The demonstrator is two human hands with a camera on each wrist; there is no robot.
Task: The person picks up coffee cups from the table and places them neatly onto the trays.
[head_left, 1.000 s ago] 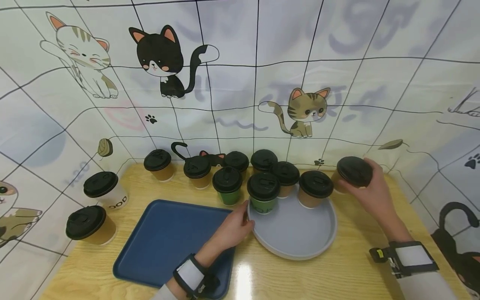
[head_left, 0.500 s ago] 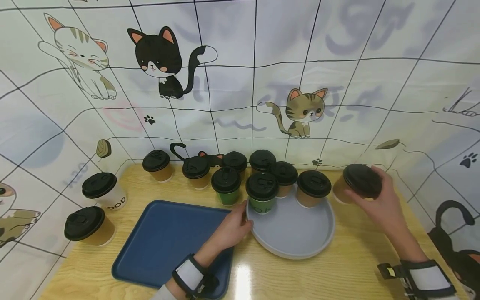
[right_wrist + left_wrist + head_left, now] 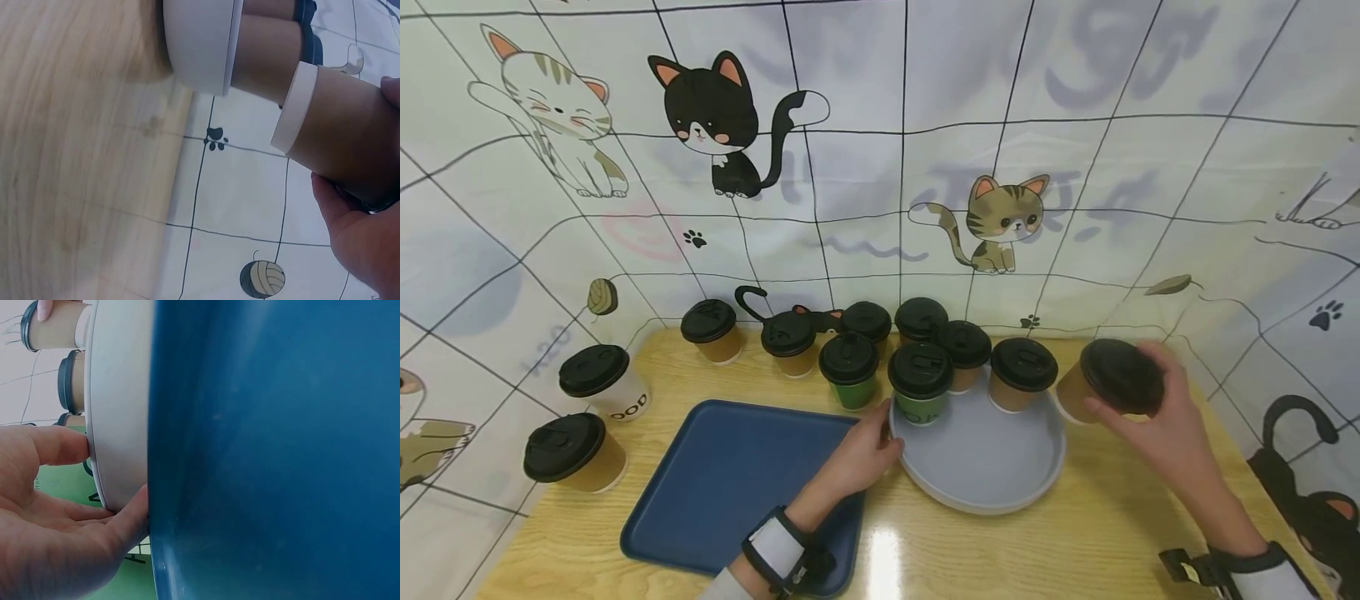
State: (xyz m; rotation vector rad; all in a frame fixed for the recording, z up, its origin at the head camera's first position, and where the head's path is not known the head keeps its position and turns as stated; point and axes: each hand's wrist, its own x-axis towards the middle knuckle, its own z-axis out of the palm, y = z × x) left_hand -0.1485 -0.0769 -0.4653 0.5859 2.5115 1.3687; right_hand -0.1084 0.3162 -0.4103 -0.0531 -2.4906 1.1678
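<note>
My right hand (image 3: 1180, 433) grips a brown paper coffee cup (image 3: 1073, 393) with a black lid, fingers and thumb round its upper part. In the right wrist view this cup (image 3: 344, 128) is tilted, its white base held above the table. My left hand (image 3: 859, 457) holds the left edge of a round grey tray (image 3: 985, 471); in the left wrist view its fingers pinch the tray's side wall (image 3: 122, 394). On the tray's back part stand a green lidded cup (image 3: 921, 387) and brown lidded cups (image 3: 1021, 379).
Left of the round tray lies a blue rectangular tray (image 3: 737, 483). More lidded cups stand along the back, including a green cup (image 3: 850, 375) and a brown cup (image 3: 711, 332). A white cup (image 3: 606, 383) and another brown cup (image 3: 576, 454) stand at the left. A cat-print cloth (image 3: 850, 167) hangs behind.
My right hand has carried the brown cup a little to the right and nearer to me. The left hand keeps its place at the round tray's edge.
</note>
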